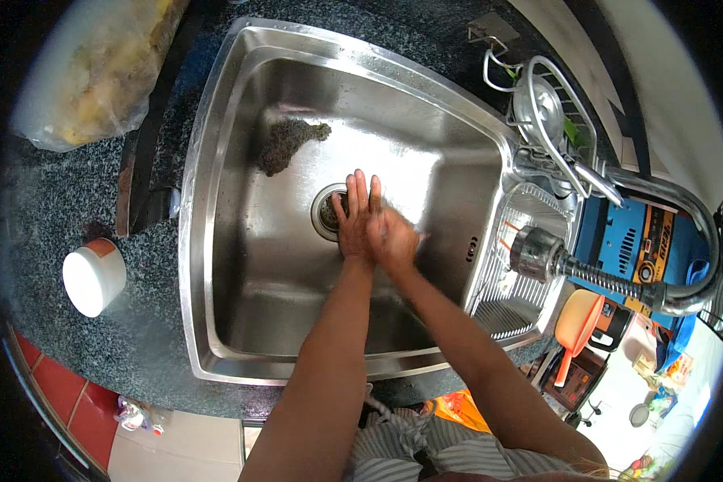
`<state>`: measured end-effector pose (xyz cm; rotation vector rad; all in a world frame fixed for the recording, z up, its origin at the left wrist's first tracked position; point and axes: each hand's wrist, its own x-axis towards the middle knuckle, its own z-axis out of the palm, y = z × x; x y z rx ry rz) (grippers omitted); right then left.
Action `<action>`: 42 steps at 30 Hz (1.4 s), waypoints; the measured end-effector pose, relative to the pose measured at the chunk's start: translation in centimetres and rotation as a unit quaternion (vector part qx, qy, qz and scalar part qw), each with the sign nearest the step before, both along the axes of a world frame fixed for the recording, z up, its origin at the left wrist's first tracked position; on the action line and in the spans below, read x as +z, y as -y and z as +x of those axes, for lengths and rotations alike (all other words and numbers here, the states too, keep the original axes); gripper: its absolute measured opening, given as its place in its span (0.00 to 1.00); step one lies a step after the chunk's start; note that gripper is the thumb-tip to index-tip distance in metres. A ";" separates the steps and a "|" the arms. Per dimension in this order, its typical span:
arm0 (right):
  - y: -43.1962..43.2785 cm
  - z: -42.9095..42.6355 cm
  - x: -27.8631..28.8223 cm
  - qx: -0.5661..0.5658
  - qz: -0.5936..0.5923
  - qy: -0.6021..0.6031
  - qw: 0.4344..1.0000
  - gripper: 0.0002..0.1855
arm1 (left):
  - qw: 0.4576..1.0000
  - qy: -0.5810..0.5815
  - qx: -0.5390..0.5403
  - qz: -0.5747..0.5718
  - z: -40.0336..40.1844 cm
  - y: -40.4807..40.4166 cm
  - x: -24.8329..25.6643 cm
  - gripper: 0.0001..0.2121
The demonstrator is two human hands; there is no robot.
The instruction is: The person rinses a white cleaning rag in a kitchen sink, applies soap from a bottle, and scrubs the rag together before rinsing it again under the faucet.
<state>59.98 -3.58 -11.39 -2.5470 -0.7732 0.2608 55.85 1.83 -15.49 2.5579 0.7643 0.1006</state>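
Note:
Both hands are low over the stainless steel sink (265, 241), close to its round drain (326, 211). My left hand (356, 220) lies with its fingers spread and holds nothing. Against its side rests my right hand (393, 235), blurred, its fingers bent; whether anything is inside them cannot be told. A dark, fibrous clump (286, 144), perhaps a scouring pad, sits on the sink floor beyond the hands, to the left.
Right of the basin are a flexible-neck faucet (539, 254), a ribbed drainer section (506, 310) and a wire rack (545, 63). A white tub (94, 277) and a filled plastic bag (102, 72) stand on the speckled counter (150, 337) at left.

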 end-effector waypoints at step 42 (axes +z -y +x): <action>-0.9 0.3 -0.3 0.060 0.094 0.107 0.988 0.10 | 0.993 0.079 -0.082 0.022 -1.3 -0.2 -0.5 0.40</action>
